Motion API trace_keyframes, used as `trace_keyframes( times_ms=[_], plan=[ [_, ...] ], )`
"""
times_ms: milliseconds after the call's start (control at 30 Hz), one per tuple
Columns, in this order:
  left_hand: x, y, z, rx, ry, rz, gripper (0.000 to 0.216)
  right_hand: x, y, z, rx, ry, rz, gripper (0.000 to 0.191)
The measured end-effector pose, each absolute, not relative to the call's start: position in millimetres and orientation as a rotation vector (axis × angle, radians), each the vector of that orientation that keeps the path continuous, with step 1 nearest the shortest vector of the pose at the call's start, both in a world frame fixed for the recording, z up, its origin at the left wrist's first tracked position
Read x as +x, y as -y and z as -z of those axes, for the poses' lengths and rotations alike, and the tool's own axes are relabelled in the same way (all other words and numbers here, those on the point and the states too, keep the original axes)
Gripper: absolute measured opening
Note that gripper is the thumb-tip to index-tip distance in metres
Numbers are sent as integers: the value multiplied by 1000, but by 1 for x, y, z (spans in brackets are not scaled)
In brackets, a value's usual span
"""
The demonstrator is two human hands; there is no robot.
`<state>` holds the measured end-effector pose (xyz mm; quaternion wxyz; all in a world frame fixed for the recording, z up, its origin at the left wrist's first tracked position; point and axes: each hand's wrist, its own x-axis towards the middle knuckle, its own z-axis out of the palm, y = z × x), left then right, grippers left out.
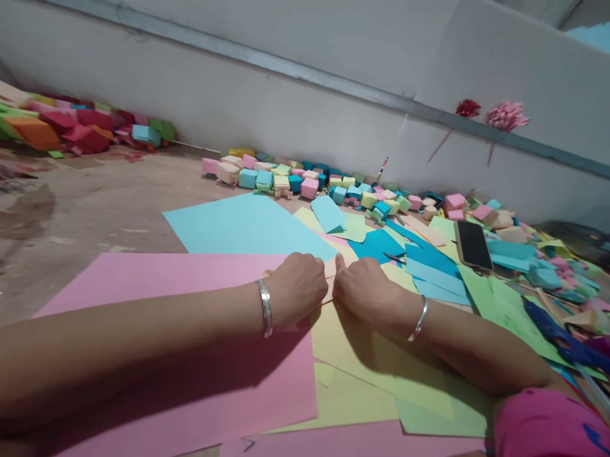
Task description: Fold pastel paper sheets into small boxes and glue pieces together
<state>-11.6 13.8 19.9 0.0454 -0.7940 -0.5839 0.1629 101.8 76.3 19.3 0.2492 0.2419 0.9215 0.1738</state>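
My left hand (298, 285) and my right hand (363, 287) meet over the middle of the table, fingers curled and knuckles up. Between them shows a small piece of peach paper (329, 291), pinched from both sides; most of it is hidden by the fingers. Under my left arm lies a large pink sheet (180, 377). Beneath my right hand are yellow sheets (349, 390), with a green sheet (443, 413) overlapping them. Beyond the hands rests a light blue sheet (235, 226).
Small folded paper boxes (309, 187) line the wall, with larger red and orange ones (88, 137) at far left. A phone (473, 245), small scissors (395, 257) and a blue glue gun (556, 330) lie right. Two paper flowers (508, 116) stick up on the wall ledge.
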Motion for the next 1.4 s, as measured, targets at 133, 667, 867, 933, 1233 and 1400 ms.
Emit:
trace_keyframes(
  times_ms=[133,667,867,933,1233,1400],
  plan=[
    [-11,-13,-20,-2407,1768,-448,8,106,-66,-20,539,-2575,-411,34],
    [-12,-13,-19,-2426,1792,-469,5,103,-75,-22,712,-2643,-419,33],
    [-21,-14,-13,-2427,1721,-346,8,101,-78,-27,578,-2652,-384,21],
    [-26,-12,-11,-2407,1726,-339,6,101,-79,-26,540,-2649,-407,21],
    [-48,26,-26,-2378,1874,-554,23,101,-79,-25,508,-2605,-404,23],
    [-57,48,-27,-2311,1994,-630,31,101,-78,-25,513,-2604,-391,23]
  ],
)
